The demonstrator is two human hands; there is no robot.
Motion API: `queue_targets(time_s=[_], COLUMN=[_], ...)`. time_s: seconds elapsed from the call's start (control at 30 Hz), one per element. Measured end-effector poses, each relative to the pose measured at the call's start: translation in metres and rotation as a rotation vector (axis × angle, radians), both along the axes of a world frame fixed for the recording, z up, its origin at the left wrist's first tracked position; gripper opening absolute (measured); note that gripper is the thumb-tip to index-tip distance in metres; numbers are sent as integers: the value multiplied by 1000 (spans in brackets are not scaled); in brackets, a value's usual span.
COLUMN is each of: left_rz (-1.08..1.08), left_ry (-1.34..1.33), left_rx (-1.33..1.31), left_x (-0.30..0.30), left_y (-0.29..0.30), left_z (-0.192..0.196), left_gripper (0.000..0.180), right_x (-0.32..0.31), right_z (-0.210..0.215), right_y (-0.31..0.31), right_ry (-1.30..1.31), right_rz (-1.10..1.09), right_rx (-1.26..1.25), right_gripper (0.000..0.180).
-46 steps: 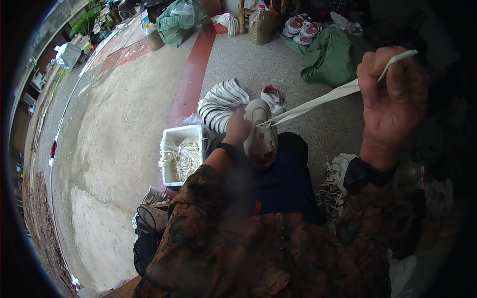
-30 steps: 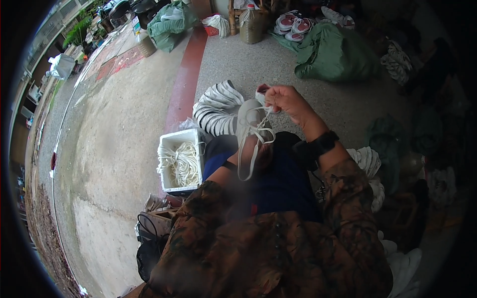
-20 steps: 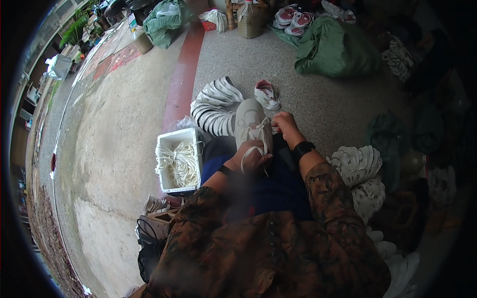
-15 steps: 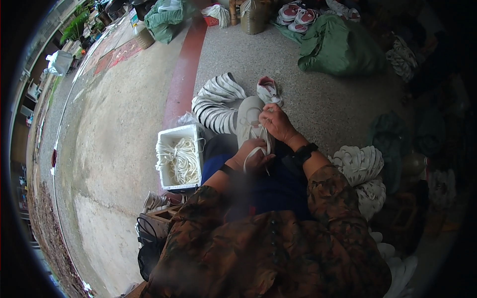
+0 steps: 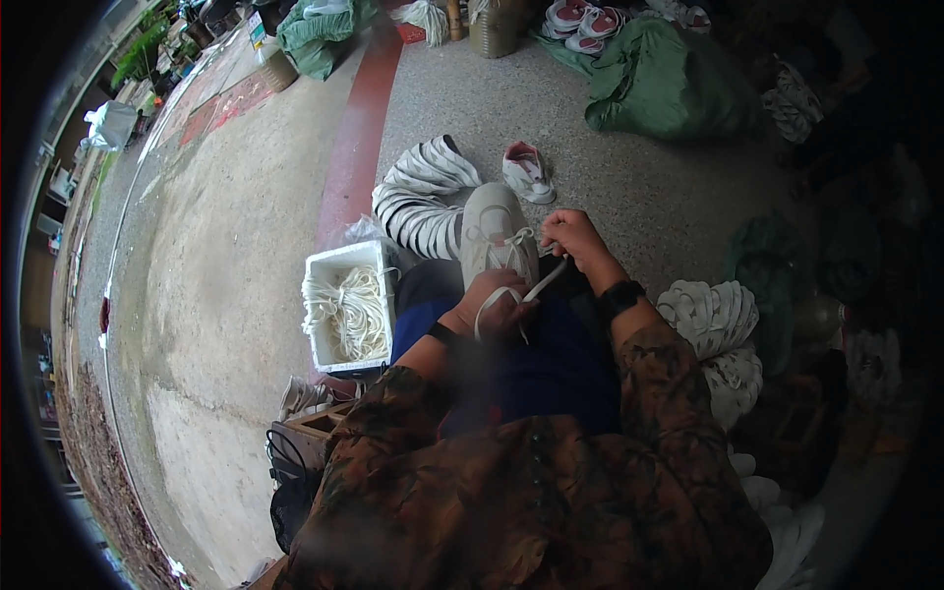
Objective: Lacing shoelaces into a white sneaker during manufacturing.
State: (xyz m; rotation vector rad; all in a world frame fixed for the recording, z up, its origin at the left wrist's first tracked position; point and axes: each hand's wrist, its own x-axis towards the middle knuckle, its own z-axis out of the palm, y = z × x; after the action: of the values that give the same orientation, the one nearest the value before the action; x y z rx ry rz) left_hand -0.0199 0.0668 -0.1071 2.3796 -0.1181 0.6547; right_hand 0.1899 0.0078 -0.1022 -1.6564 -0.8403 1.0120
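A white shoe [image 5: 495,218] rests on my lap with its toe pointing away from me, partly laced. My left hand [image 5: 492,300] is closed at the ankle end of the shoe, on the white shoelace [image 5: 547,282], a loop of which hangs over its fingers. Out to the right of the shoe, my right hand [image 5: 576,239] pinches the same lace, which runs taut between both hands. What the left fingertips press on is partly hidden.
A white foam box [image 5: 314,341] of bundled laces stands at my left. Beyond my knees lie a curved row of nested shoes [image 5: 403,211] and a single shoe [image 5: 529,173]. More stacked shoes [image 5: 710,320] are at my right; a green sack [image 5: 678,93] lies farther off.
My right hand has moved right and slightly toward me, away from the shoe, drawing the lace out straight. The left hand stays nearly in place.
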Motion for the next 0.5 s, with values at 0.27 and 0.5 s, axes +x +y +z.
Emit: queue_targets(time_s=[0.27,0.5], left_rz=[64,66], left_ry=[37,12], left_rx=[-11,-57], left_x=[-2,-1], left_y=[0,0], left_z=[-6,-10], left_gripper=[14,13], right_x=[-12,-16], right_z=[-30,-20], right_y=[27,29], right_ry=[429,435], right_rz=[-145,-84], right_rx=[-115,-125], right_gripper=[7,8])
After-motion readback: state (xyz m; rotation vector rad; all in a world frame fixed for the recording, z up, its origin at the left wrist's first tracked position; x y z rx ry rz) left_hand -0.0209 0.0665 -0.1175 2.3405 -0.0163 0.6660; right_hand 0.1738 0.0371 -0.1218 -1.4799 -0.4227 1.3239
